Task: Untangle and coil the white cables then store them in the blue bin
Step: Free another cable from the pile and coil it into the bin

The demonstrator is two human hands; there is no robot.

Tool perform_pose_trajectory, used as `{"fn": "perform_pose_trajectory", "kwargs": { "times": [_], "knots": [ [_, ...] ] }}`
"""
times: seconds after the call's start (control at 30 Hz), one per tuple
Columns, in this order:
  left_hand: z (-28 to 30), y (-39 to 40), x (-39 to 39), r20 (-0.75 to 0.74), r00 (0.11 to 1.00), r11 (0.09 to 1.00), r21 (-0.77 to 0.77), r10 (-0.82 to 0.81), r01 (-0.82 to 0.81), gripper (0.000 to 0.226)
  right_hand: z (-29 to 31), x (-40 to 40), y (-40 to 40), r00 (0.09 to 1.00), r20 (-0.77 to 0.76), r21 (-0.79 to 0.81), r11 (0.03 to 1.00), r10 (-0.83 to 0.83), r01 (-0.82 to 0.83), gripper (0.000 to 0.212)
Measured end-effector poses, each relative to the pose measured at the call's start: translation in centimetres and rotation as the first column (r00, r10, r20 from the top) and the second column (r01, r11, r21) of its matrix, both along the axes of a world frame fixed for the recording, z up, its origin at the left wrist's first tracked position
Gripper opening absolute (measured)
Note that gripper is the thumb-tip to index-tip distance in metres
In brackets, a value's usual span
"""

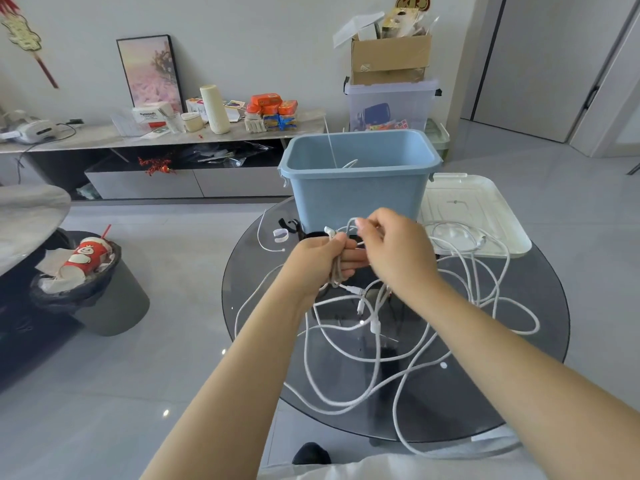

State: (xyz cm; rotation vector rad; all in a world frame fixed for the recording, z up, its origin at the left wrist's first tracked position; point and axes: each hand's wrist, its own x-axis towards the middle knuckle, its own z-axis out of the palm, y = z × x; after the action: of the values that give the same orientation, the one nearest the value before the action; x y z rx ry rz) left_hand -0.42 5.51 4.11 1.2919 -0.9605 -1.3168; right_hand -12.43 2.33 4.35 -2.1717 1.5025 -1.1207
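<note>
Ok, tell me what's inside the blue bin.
Inside the blue bin, only a loop of white cable peeks above the front wall, and a thin white strand rises from it. The bin's floor is hidden by that wall.

A single head-worn wide-angle view looks forward and down from above the counter's (519,393) near edge, close over it, facing its far edge with the wall and cabinet (138,174) beyond.
</note>
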Motion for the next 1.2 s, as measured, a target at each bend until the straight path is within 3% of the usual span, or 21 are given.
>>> {"fn": "perform_pose_trajectory", "kwargs": {
  "times": [0.07, 0.13, 0.2, 0.33, 0.43, 0.57, 0.7, 0.83, 0.93, 1.07, 1.2],
  "knots": [
    [0.1, -0.2, -0.2, -0.224, 0.974, 1.0, 0.005, 0.025, -0.025, 0.027, -0.5, 0.8, 1.3, 0.994, -0.091, -0.142, 0.987, 0.06, -0.072, 0.03],
    [0.5, -0.3, 0.1, -0.444, 0.894, 0.998, 0.024, 0.055, -0.05, 0.026, -0.9, 0.9, 1.7, 0.981, -0.172, -0.257, 0.958, 0.084, -0.127, 0.028],
    [0.8, -0.3, 0.7, -0.56, 0.826, 0.998, 0.038, 0.066, -0.054, 0.029, -0.8, 0.6, 1.7, 0.97, -0.227, -0.278, 0.948, 0.092, -0.155, 0.025],
    [1.3, -0.2, 0.3, -0.592, 0.793, 0.988, 0.05, 0.145, -0.144, 0.036, -0.3, -0.1, 1.7, 0.909, -0.348, -0.03, 0.966, 0.231, -0.257, 0.027],
    [1.5, -0.7, 0.4, -0.624, 0.754, 0.96, -0.021, 0.206, -0.279, 0.037, 0.0, -1.4, 1.1, 0.884, -0.294, 0.177, 0.929, 0.364, -0.324, 0.032],
    [2.4, -0.8, 1.7, -0.746, 0.612, 0.896, -0.048, 0.262, -0.442, 0.034, -0.8, -4.2, -1.4, 0.848, -0.415, 0.131, 0.944, 0.33, -0.304, 0.037],
    [3.1, -0.5, 3.1, -0.78, 0.568, 0.87, -0.062, 0.263, -0.488, 0.036, -2.5, -6.4, -4.2, 0.864, -0.372, 0.122, 0.941, 0.339, -0.317, 0.022],
    [3.0, -0.7, 4.4, -0.789, 0.538, 0.857, -0.029, 0.297, -0.515, 0.039, -4.2, -7.4, -5.6, 0.844, -0.451, 0.168, 0.956, 0.291, -0.241, 0.025],
    [2.5, -0.9, 4.7, -0.771, 0.532, 0.841, 0.006, 0.348, -0.541, 0.039, -3.5, -7.4, -5.5, 0.901, -0.269, 0.158, 0.938, 0.341, -0.308, 0.021],
    [1.7, -1.0, 5.2, -0.726, 0.564, 0.84, 0.035, 0.394, -0.542, 0.036, -1.2, -7.1, -4.3, 0.909, 0.056, 0.301, 0.861, 0.414, -0.411, 0.035],
    [1.3, -1.1, 4.6, -0.654, 0.66, 0.879, 0.016, 0.37, -0.477, 0.037, -0.6, -7.4, -4.1, 0.853, -0.058, 0.509, 0.75, 0.519, -0.422, 0.035]
  ]
}}
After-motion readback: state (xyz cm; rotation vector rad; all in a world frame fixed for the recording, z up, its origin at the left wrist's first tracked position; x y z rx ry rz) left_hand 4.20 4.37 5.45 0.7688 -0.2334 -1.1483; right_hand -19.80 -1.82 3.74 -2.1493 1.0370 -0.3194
